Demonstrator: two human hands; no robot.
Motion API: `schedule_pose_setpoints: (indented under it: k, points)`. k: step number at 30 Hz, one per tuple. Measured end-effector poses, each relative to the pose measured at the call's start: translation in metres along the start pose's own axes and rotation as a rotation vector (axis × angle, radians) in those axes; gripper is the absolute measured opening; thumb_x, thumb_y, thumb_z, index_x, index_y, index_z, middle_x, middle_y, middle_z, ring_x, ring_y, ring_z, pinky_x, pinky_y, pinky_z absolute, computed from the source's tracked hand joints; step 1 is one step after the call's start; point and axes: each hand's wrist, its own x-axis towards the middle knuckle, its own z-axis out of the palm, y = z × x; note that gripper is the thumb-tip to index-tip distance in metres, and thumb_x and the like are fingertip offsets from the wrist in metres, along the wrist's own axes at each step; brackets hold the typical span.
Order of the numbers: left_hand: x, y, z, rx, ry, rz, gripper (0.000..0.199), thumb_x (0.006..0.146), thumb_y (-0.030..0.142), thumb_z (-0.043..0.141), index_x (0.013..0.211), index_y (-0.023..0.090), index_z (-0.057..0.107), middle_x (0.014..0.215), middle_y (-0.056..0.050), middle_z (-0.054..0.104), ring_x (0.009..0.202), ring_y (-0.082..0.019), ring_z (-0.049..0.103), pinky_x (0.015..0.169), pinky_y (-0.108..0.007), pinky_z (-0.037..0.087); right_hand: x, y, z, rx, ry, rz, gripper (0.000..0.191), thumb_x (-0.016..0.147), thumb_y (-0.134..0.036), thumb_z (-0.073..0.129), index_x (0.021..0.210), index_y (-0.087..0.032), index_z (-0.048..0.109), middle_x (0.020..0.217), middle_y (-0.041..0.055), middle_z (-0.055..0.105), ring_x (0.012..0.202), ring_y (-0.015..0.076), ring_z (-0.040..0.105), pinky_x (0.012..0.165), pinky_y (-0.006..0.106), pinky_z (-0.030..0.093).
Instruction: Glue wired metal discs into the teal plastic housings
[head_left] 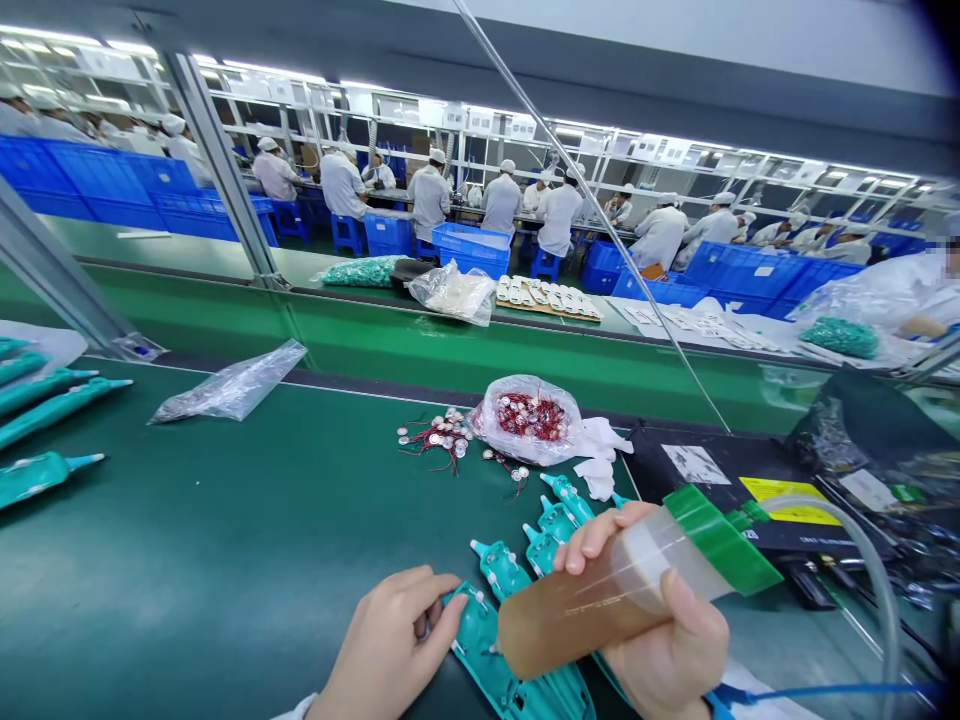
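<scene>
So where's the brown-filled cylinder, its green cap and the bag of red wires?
Brown-filled cylinder (577,612), head view: its brown side.
Green cap (721,540), head view: its middle.
Bag (519,450), head view: its lower wall.

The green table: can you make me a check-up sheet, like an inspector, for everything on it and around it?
Surface: dark green table, light glinting on it.
Work things: teal shell and a tilted bottle, brown inside, with a green cap; teal pieces lie at far left.
Clutter: plastic bag of red-wired discs, loose discs beside it, clear bag.
Hands: left hand pinches the teal shell's edge; right hand holds the bottle.
Cables: clear tube runs from the green cap; blue cord at lower right.
Surroundings: people in white at benches, with blue bins.
</scene>
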Motion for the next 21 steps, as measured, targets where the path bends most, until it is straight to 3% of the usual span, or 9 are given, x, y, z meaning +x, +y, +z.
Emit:
schedule_pose_setpoints:
  k: [5,10,15,21]
  points:
    - [0.0003,0.0005,-0.0008,-0.005,-0.002,0.013,0.026,0.09,0.029,0.047,0.08,0.024,0.071,0.054,0.004,0.059,0.049,-0.012,0.057,0.047,-0.021,0.04,-0.0022,0.0013,-0.0012,-0.017,0.004,0.006,0.025,0.076,-0.043,0.055,0.091,-0.023,0.06,0.066,0.0019,0.063,0.056,0.019,0.061,0.053,0.033,0.052]
    - [0.0007,-0.001,0.0001,-0.007,-0.016,0.001,0.025,0.089,0.029,0.048,0.084,0.024,0.072,0.056,0.003,0.06,0.05,-0.013,0.058,0.048,-0.021,0.041,-0.0024,0.0019,-0.0036,-0.035,-0.072,0.028,0.028,0.078,-0.045,0.054,0.096,-0.024,0.06,0.07,0.0018,0.063,0.059,0.0197,0.061,0.056,0.035,0.053]
    - [0.0002,-0.0005,0.0005,0.005,-0.014,-0.005,0.025,0.089,0.028,0.048,0.084,0.024,0.072,0.055,0.003,0.06,0.048,-0.013,0.058,0.048,-0.021,0.041,-0.0038,0.0029,-0.0001,-0.011,0.0,0.029,0.026,0.076,-0.045,0.056,0.091,-0.025,0.059,0.066,0.0,0.062,0.056,0.0175,0.06,0.055,0.03,0.051]
    - [0.0008,0.0003,-0.0005,0.012,-0.012,0.01,0.026,0.089,0.028,0.048,0.082,0.024,0.072,0.055,0.003,0.06,0.049,-0.013,0.058,0.047,-0.021,0.041,-0.004,-0.0007,0.0031,0.004,-0.023,0.041,0.027,0.076,-0.045,0.057,0.094,-0.025,0.06,0.068,0.001,0.063,0.057,0.0183,0.06,0.055,0.032,0.052]
